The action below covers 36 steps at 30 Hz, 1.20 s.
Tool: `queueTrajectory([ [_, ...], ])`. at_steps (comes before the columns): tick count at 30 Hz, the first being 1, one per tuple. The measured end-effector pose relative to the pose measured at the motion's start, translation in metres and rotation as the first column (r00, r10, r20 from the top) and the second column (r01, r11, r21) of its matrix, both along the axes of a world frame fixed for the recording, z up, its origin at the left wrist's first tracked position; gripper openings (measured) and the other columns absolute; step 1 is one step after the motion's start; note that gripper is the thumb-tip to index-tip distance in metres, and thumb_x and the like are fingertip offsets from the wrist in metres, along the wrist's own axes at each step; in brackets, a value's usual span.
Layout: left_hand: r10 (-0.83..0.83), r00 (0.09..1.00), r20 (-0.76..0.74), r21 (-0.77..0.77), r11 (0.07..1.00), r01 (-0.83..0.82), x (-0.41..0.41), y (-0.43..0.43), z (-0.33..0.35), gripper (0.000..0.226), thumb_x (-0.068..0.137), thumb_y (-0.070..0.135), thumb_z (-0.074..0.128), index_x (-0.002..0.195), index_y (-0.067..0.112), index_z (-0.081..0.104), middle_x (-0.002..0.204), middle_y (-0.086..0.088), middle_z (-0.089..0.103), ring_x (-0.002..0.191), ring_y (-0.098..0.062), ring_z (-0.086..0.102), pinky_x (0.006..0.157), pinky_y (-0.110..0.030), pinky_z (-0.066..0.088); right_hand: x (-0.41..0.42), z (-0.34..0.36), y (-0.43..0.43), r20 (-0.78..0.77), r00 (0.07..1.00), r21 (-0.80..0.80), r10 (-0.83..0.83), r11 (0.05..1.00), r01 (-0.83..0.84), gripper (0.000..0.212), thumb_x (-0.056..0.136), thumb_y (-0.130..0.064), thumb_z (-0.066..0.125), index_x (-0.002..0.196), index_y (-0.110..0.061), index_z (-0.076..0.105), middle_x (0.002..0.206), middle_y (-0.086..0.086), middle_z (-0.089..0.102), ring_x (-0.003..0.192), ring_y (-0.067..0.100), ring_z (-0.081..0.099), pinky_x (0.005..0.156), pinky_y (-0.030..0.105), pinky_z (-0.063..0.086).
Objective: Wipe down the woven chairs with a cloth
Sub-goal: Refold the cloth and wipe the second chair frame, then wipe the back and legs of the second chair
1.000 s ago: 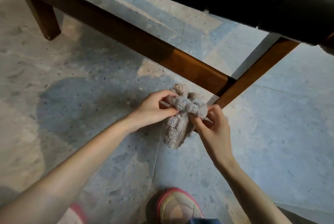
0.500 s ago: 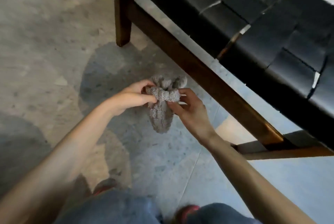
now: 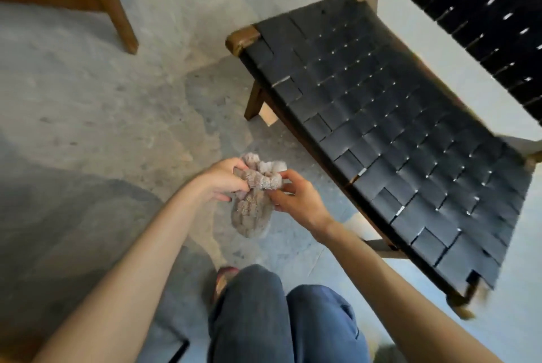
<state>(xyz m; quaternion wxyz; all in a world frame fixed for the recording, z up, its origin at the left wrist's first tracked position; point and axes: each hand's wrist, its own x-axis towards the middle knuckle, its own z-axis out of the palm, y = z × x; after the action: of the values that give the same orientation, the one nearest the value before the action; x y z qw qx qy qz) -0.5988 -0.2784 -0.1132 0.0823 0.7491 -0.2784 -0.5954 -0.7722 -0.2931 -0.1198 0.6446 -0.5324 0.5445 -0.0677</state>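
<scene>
Cloth (image 3: pixel 251 210) found bunched and held in the air above the floor (image 3: pixel 88 104), near the long near edge of the woven chair (image 3: pixel 396 134) but apart from it. Left hand (image 3: pixel 225 181) pinches the gathered top on one side and right hand (image 3: pixel 299 201) pinches the other. Both grips are narrow and closed on the folds, with the loose body hanging below.

Material appears to be a soft, light, nubby towel (dampness cannot be judged). It should fold and compress freely and is unlikely to slip in bare fingers. It is judged best taken as a flat pad under the palm, edges tucked in so no tail drags.

The chair is woven of black straps (image 3: pixel 440 186) over a wooden frame (image 3: pixel 243 37), with small gaps at the crossings where a loose corner could snag. Wiping of this surface is judged not yet under way. Another chair's wooden leg (image 3: pixel 108 2) stands at upper left.
</scene>
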Motion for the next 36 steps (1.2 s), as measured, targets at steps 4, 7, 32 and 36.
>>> queueTrajectory([
  [4,0.017,0.999,0.034,-0.112,0.994,-0.013,-0.005,0.003,0.103,0.041,0.083,-0.002,0.058,0.118,0.020,0.053,0.103,-0.002,0.052,0.092,-0.015,0.050,0.071,-0.026,0.046,-0.002,0.094,-0.001,0.015,0.998,0.008,-0.062,0.998,0.062,0.016,0.091,-0.014,0.063,0.103,-0.022,0.055,0.110,0.009,0.064,0.095,0.020,0.065,0.082,0.033,0.058],
  [7,0.020,0.999,0.039,-0.173,0.985,-0.013,-0.016,0.007,0.177,0.039,0.084,0.000,0.059,0.118,0.019,0.053,0.106,-0.004,0.056,0.092,-0.015,0.051,0.073,-0.025,0.041,-0.011,0.167,0.000,-0.005,0.997,-0.016,-0.076,0.997,0.076,0.021,0.091,-0.015,0.063,0.111,-0.017,0.056,0.111,0.008,0.064,0.099,0.022,0.065,0.085,0.036,0.057],
  [32,-0.376,0.926,0.044,-0.354,0.861,0.366,-0.294,-0.066,0.380,0.027,0.083,0.021,0.069,0.105,0.026,0.054,0.103,0.009,0.057,0.094,-0.008,0.052,0.070,-0.022,0.039,-0.300,0.392,-0.022,-0.007,0.895,-0.132,-0.445,0.888,0.440,0.011,0.091,-0.013,0.062,0.099,-0.015,0.055,0.096,0.009,0.063,0.085,0.019,0.061,0.075,0.030,0.054],
  [36,-0.406,0.914,0.011,-0.341,0.858,0.385,-0.393,-0.091,0.377,0.025,0.086,0.021,0.066,0.106,0.025,0.052,0.108,0.006,0.054,0.099,-0.010,0.050,0.071,-0.022,0.039,-0.395,0.393,-0.044,-0.091,0.897,-0.152,-0.432,0.897,0.416,0.018,0.090,-0.015,0.064,0.105,-0.009,0.055,0.098,0.008,0.063,0.083,0.020,0.060,0.070,0.027,0.052],
])
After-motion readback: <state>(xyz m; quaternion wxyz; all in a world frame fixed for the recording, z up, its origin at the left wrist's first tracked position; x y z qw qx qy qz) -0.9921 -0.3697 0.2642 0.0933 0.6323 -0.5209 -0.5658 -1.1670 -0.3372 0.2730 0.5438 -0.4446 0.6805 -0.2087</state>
